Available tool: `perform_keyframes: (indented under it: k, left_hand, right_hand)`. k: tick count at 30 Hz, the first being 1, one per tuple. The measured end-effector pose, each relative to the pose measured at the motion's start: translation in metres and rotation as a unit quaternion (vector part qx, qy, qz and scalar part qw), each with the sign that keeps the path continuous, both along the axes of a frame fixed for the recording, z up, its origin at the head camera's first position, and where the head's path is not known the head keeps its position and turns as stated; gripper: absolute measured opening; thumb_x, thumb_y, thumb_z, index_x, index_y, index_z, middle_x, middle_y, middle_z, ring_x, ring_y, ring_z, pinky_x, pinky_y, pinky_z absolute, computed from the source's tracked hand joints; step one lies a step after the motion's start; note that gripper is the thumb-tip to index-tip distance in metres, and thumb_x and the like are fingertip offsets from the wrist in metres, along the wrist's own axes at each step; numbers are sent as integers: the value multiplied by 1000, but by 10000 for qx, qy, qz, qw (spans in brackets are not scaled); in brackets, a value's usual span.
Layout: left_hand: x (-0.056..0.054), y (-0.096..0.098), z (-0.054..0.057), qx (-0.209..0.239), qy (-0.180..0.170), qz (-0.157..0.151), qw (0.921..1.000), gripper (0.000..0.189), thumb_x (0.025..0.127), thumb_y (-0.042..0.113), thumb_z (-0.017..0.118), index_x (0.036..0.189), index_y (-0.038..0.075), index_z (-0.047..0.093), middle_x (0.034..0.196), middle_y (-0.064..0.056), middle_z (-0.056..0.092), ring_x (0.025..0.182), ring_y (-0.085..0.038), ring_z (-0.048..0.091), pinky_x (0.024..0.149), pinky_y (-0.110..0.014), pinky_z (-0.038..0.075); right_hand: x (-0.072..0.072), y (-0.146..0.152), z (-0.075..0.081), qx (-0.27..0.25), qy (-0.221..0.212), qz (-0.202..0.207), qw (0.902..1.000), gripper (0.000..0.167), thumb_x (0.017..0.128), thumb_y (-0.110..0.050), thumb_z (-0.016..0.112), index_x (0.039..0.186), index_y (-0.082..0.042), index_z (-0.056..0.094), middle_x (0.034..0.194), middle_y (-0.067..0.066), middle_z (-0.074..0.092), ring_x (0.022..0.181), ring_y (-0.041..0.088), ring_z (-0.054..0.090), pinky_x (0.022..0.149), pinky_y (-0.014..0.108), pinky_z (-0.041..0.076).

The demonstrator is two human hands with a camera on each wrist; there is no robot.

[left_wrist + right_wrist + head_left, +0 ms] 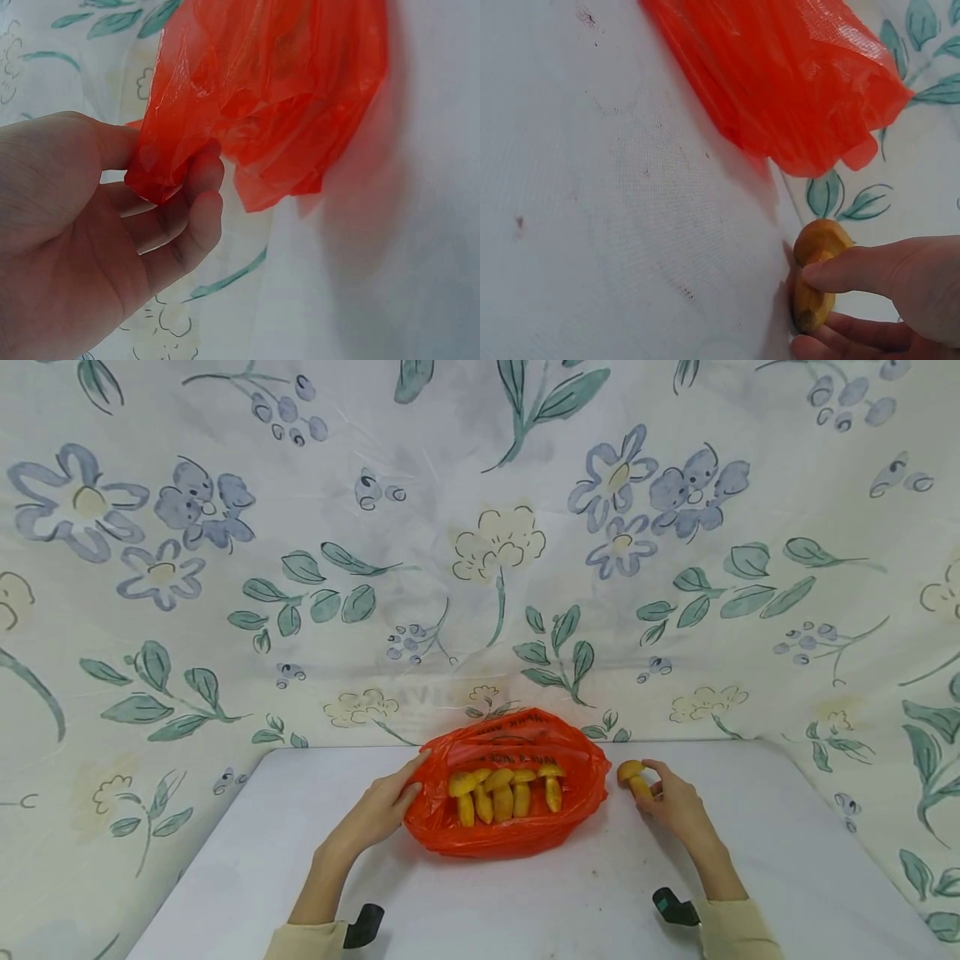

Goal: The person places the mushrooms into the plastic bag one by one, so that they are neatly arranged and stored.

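A red plastic bag (495, 843) lies on the white table with its mouth spread wide. Several yellow mushrooms (502, 802) stand side by side inside it, caps toward the back. At the bag's left edge my left hand (378, 810) pinches the plastic between thumb and fingers; the left wrist view shows the gripped red film (161, 161) close up. To the right of the bag, my right hand (675, 802) holds a single yellow mushroom (815, 296) by its stem, thumb on one side and fingers on the other. That mushroom is at the tabletop, apart from the bag.
Behind the white table (517, 910) hangs a floral cloth (420, 610), which also covers both sides. Small dark specks (520, 223) dot the tabletop. Dark print shows on the bag's inner back wall. A black strap piece (675, 907) sits by the right sleeve.
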State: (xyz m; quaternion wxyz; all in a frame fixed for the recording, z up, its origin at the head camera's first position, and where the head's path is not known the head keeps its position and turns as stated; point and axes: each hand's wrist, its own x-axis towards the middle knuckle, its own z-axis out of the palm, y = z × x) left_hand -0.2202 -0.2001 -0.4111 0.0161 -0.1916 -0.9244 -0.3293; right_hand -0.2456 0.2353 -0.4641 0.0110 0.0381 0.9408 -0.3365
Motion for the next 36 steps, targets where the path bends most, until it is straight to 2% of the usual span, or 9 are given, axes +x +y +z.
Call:
perform_keyframes:
  k: [9,14,23,36]
  left_hand:
    - [-1,-2,-1,-72,145,-29,9999,55,100,7,51,153,11,35,146,-18,51,98,-20,59,97,-45,55]
    - [2,-1,1,-104,52,-2,9999,55,100,6,51,153,11,34,147,-18,50,107,-24,60,99,-48,53]
    - [2,0,2,-97,153,-19,9998,55,100,5,51,152,9,35,148,-19,48,123,-34,58,102,-50,50]
    - [1,-1,1,-70,128,-23,9999,55,100,6,51,153,10,34,149,-19,48,117,-30,60,99,-47,53]
  right_hand:
    - [2,1,-2,-37,160,126,9998,61,89,-13,67,143,-5,40,96,18,62,76,22,55,65,29,53]
    - [3,1,-4,-29,160,140,9998,61,89,-12,67,143,-6,40,96,17,62,77,21,55,66,29,53]
    - [3,1,0,-117,172,100,9997,62,89,-12,67,144,-6,39,98,19,62,76,21,55,66,30,55]
    - [5,1,5,-112,192,116,9997,62,90,-15,66,145,-7,39,102,21,63,78,21,56,69,32,58]
